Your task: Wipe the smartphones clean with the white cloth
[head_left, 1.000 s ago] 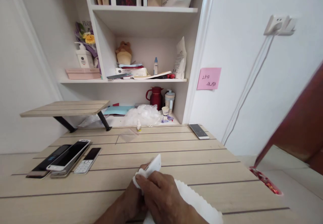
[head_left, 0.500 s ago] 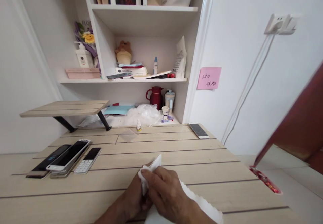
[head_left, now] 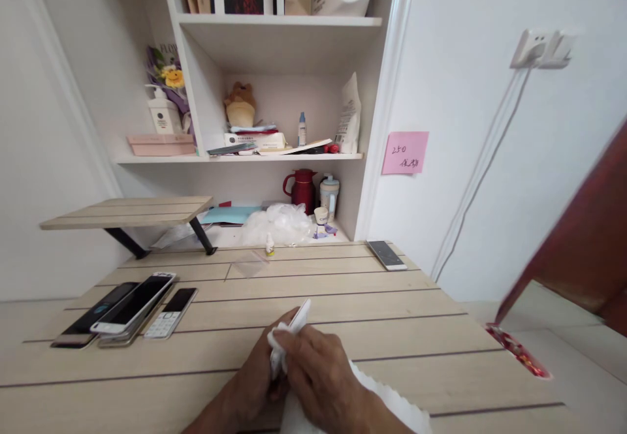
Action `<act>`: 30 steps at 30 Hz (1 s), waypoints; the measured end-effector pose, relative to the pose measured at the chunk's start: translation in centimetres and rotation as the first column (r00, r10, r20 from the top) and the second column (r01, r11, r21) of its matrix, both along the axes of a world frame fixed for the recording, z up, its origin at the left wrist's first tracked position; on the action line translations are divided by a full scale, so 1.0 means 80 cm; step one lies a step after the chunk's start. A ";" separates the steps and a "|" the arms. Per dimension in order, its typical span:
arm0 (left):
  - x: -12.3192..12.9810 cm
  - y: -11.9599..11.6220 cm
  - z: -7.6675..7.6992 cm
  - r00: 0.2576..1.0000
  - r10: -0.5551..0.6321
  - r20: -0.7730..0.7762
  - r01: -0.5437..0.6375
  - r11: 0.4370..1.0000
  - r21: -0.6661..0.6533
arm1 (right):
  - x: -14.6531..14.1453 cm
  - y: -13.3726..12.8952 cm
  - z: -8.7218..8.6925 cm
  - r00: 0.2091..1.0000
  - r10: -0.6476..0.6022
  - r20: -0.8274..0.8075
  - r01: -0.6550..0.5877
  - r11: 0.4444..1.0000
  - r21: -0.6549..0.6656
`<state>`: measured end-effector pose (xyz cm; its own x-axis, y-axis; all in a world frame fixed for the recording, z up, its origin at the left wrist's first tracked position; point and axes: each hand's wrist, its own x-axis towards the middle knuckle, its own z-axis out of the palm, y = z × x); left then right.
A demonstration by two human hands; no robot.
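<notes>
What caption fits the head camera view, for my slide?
Left hand and right hand pinch a zigzag-edged white sheet over a wooden desk near phones.

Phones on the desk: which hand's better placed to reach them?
Left, probably. The left hand is nearer the phones; the right hand is farther off, beside the scalloped white paper. Both hands are on the white tissue, so the left would have to let go first.
</notes>
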<state>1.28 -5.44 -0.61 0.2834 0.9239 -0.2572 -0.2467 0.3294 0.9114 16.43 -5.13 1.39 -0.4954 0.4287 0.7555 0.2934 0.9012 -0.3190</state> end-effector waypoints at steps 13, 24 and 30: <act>0.002 -0.003 -0.002 0.994 0.072 0.078 -0.066 0.994 -0.084 | -0.002 -0.001 -0.003 0.998 0.046 0.033 -0.045 0.999 -0.025; -0.001 -0.001 -0.004 0.991 -0.015 0.134 0.029 0.994 -0.105 | -0.003 0.012 -0.015 0.993 -0.076 -0.086 0.070 0.996 -0.063; -0.005 0.001 0.001 0.979 -0.127 0.156 0.138 0.988 -0.064 | 0.004 0.025 -0.016 0.973 -0.204 -0.108 0.198 0.978 -0.061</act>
